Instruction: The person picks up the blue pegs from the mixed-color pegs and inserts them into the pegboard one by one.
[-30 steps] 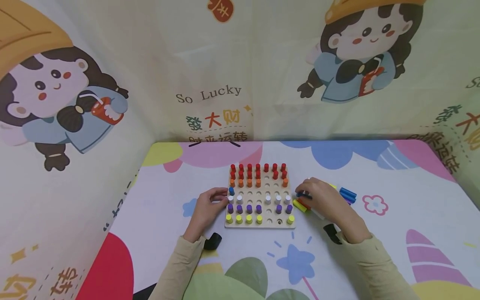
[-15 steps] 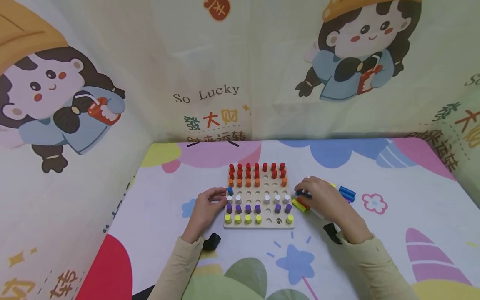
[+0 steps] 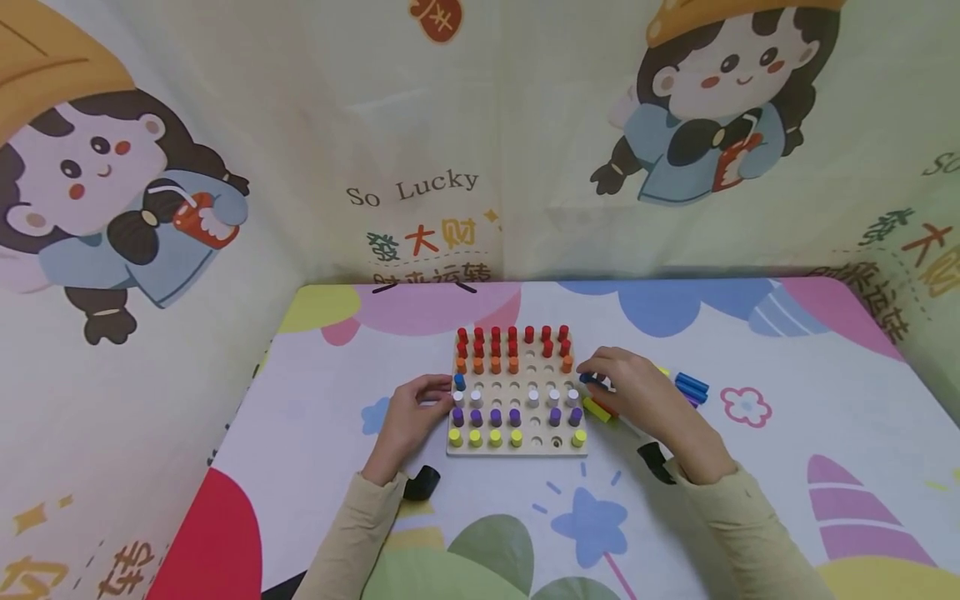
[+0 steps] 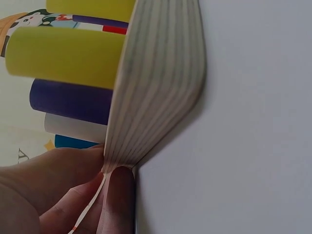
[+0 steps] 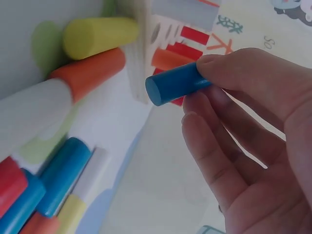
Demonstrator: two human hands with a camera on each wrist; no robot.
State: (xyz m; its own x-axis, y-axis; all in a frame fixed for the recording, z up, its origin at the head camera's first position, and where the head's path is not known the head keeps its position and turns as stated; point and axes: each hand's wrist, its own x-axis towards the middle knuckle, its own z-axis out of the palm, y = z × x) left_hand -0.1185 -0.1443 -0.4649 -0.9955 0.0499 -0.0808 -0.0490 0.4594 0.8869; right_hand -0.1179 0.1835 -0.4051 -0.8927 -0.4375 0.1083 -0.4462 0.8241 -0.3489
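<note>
A wooden pegboard (image 3: 517,447) stands on the table with rows of red, orange, white, purple and yellow pegs. One blue peg (image 3: 460,382) is at the left end of a row with several bare holes. My left hand (image 3: 411,417) holds the board's left edge; in the left wrist view the thumb (image 4: 80,165) and a finger (image 4: 119,195) press at that edge. Just right of the board, my right hand (image 3: 637,396) pinches another blue peg (image 5: 175,84) between thumb and fingers, tilted and above the table.
Loose pegs lie right of the board: a yellow peg (image 5: 100,36), an orange peg (image 5: 90,73), blue pegs (image 3: 692,385) and others, partly hidden under my right hand. A patterned sheet covers the table (image 3: 765,483); printed cloth walls (image 3: 555,167) rise behind and at the sides.
My right hand has shifted slightly left toward the board with the blue peg in its fingers. My left hand stays at the board's left edge.
</note>
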